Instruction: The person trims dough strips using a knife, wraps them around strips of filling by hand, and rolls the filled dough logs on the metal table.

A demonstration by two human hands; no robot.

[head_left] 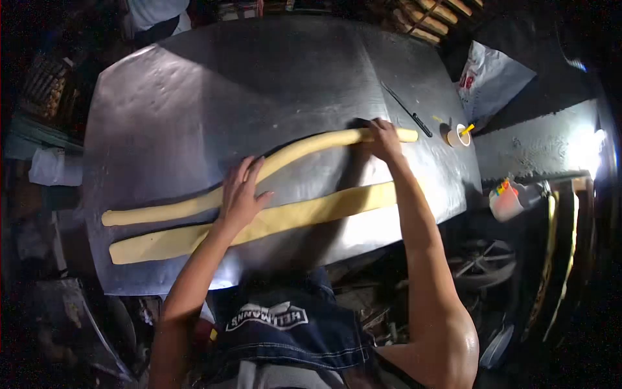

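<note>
A long, rounded dough rope [317, 142] runs in a curve across the metal table. My left hand [241, 193] lies over its middle, fingers stretched out and thumb spread to the side. Near the rope's right end, my right hand [385, 138] has its fingers curled over the dough; their undersides are hidden. Closer to me, a flat strip of dough [311, 212] stretches roughly alongside the rope, partly covered by my left wrist and right forearm.
On the metal table [272, 78], a knife [414, 115] with a black handle lies beyond my right hand. Beside it stands a white cup [459, 135] with a yellow utensil. A white printed bag [489, 78] is at the far right. Another person [157, 16] stands behind the table.
</note>
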